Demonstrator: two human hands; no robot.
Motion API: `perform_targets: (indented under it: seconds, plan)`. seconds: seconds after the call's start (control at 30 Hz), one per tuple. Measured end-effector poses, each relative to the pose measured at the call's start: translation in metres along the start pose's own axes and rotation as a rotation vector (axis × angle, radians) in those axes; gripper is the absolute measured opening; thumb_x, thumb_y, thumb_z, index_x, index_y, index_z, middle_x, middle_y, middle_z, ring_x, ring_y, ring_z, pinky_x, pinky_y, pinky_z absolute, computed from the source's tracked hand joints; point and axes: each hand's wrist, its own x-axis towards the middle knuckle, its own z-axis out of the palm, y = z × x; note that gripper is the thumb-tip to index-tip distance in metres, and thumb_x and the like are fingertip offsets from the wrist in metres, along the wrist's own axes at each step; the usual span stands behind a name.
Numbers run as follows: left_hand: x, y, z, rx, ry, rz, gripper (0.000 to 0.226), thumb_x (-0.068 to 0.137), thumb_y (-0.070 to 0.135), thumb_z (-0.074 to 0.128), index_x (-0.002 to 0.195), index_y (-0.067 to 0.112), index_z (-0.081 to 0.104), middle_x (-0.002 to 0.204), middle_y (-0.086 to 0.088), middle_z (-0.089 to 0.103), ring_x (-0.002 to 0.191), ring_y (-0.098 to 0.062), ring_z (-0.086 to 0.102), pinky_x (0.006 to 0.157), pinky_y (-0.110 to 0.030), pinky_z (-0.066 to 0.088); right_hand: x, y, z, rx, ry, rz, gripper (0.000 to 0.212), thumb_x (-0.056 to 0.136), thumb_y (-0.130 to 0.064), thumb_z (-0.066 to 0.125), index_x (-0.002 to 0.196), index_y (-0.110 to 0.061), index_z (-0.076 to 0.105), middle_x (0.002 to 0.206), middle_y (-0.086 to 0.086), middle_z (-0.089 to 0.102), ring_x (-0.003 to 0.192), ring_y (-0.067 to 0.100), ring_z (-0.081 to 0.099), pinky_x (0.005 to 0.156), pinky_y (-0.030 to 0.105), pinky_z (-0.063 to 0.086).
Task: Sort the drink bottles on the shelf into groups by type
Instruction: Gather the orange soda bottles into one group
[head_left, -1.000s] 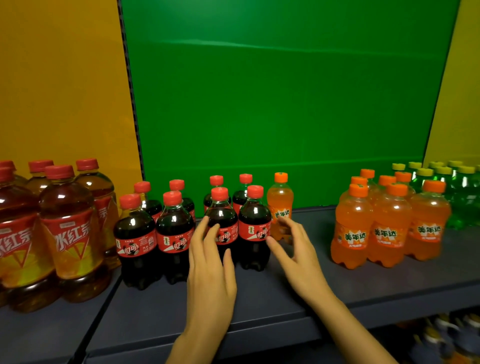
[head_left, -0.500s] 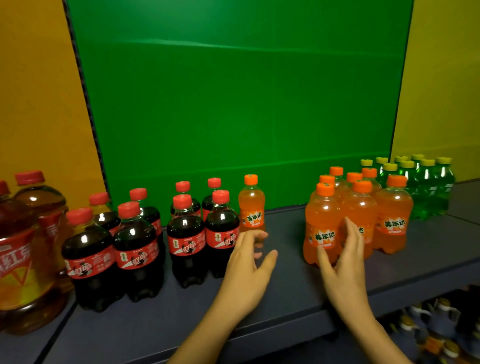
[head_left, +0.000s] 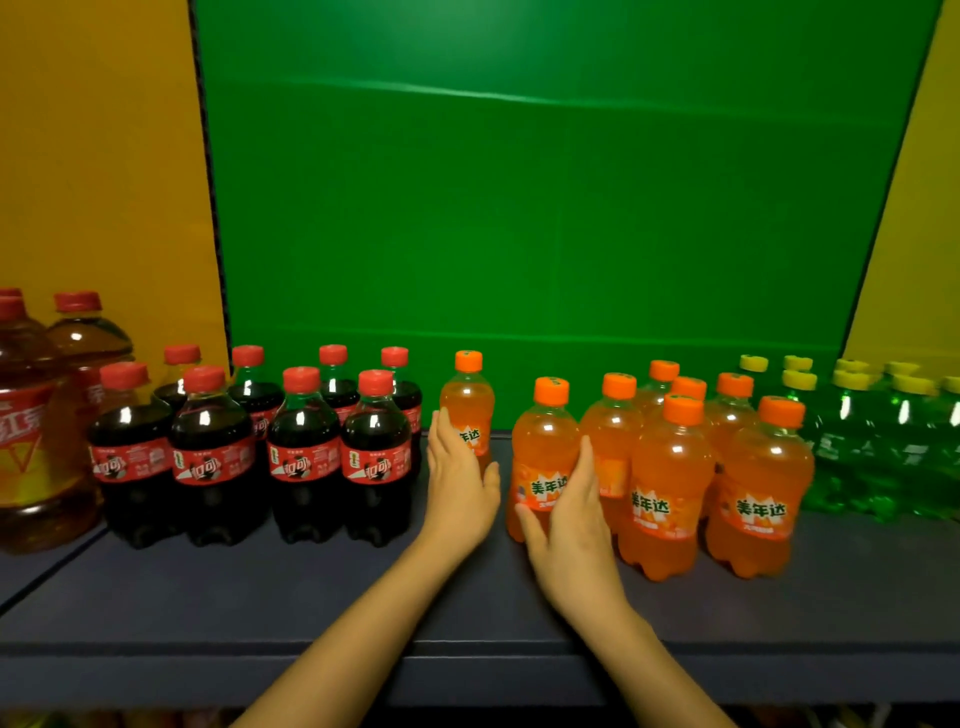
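A lone orange soda bottle (head_left: 467, 402) stands on the dark shelf (head_left: 311, 597), between the cola bottles (head_left: 306, 447) and the orange soda group (head_left: 670, 483). My left hand (head_left: 460, 488) lies against its lower left side with straight fingers and hides its base. My right hand (head_left: 571, 525) touches the leftmost bottle of the orange group (head_left: 543, 447), thumb on its lower front and straight fingers along its right side. Several green soda bottles (head_left: 862, 441) with yellow caps stand at the far right.
Large red-capped tea bottles (head_left: 36, 431) stand at the far left on the adjoining shelf board. A green panel (head_left: 519, 208) backs the shelf, with yellow panels on both sides. More items sit dimly on the shelf below.
My view swung right and then partly back. Both hands moved right, away from the cola bottles. The left now rests against the lone orange bottle and the right on the front orange bottle.
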Motion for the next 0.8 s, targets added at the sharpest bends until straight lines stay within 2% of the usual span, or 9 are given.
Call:
perform_targets:
  seconds: [0.2, 0.33, 0.4, 0.5, 0.63, 0.8]
  plan:
    - [0.012, -0.008, 0.014, 0.015, 0.05, -0.101, 0.085, 0.085, 0.01, 0.06, 0.144, -0.001, -0.001, 0.15, -0.022, 0.018, 0.139, -0.034, 0.019, 0.114, -0.043, 0.021, 0.024, -0.003, 0.012, 0.019, -0.111, 0.084, 0.084, 0.09, -0.019, 0.056, 0.145, -0.003, -0.005, 0.147, 0.013, 0.027, 0.137, 0.025, 0.028, 0.108, 0.028, 0.025]
    - [0.022, -0.019, 0.016, -0.007, 0.069, -0.184, 0.08, 0.08, 0.016, 0.068, 0.14, 0.0, 0.018, 0.138, -0.019, 0.037, 0.128, -0.032, 0.037, 0.106, -0.045, 0.034, 0.037, -0.001, 0.025, 0.01, -0.118, 0.152, 0.077, 0.092, -0.024, 0.052, 0.144, -0.001, 0.0, 0.143, 0.015, 0.031, 0.132, 0.027, 0.033, 0.103, 0.031, 0.03]
    - [0.025, -0.023, 0.017, -0.031, 0.06, -0.212, 0.069, 0.078, 0.016, 0.069, 0.133, 0.001, 0.029, 0.129, -0.018, 0.044, 0.12, -0.032, 0.046, 0.1, -0.044, 0.04, 0.045, -0.002, 0.031, 0.01, -0.111, 0.191, 0.076, 0.092, -0.023, 0.052, 0.144, -0.001, 0.001, 0.144, 0.016, 0.03, 0.133, 0.028, 0.032, 0.104, 0.032, 0.03]
    - [0.025, -0.027, 0.018, -0.026, 0.054, -0.192, 0.058, 0.079, 0.016, 0.069, 0.126, 0.002, 0.037, 0.122, -0.016, 0.047, 0.113, -0.029, 0.049, 0.097, -0.04, 0.041, 0.056, -0.002, 0.039, 0.01, -0.098, 0.261, 0.077, 0.092, -0.023, 0.052, 0.145, -0.003, 0.0, 0.147, 0.016, 0.026, 0.135, 0.029, 0.029, 0.105, 0.036, 0.031]
    - [0.027, -0.031, 0.019, -0.048, 0.069, -0.169, 0.057, 0.079, 0.015, 0.07, 0.126, 0.003, 0.039, 0.121, -0.015, 0.048, 0.112, -0.027, 0.05, 0.094, -0.035, 0.041, 0.067, 0.0, 0.047, 0.007, -0.065, 0.325, 0.077, 0.092, -0.024, 0.053, 0.145, -0.006, 0.0, 0.147, 0.015, 0.026, 0.134, 0.031, 0.029, 0.103, 0.041, 0.035]
    - [0.029, -0.035, 0.02, -0.058, 0.082, -0.146, 0.055, 0.079, 0.016, 0.07, 0.124, 0.005, 0.041, 0.12, -0.014, 0.052, 0.108, -0.026, 0.053, 0.086, -0.029, 0.041, 0.073, 0.005, 0.052, 0.036, -0.051, 0.315, 0.077, 0.091, -0.025, 0.054, 0.146, -0.007, 0.003, 0.144, 0.016, 0.03, 0.132, 0.03, 0.033, 0.103, 0.04, 0.035]
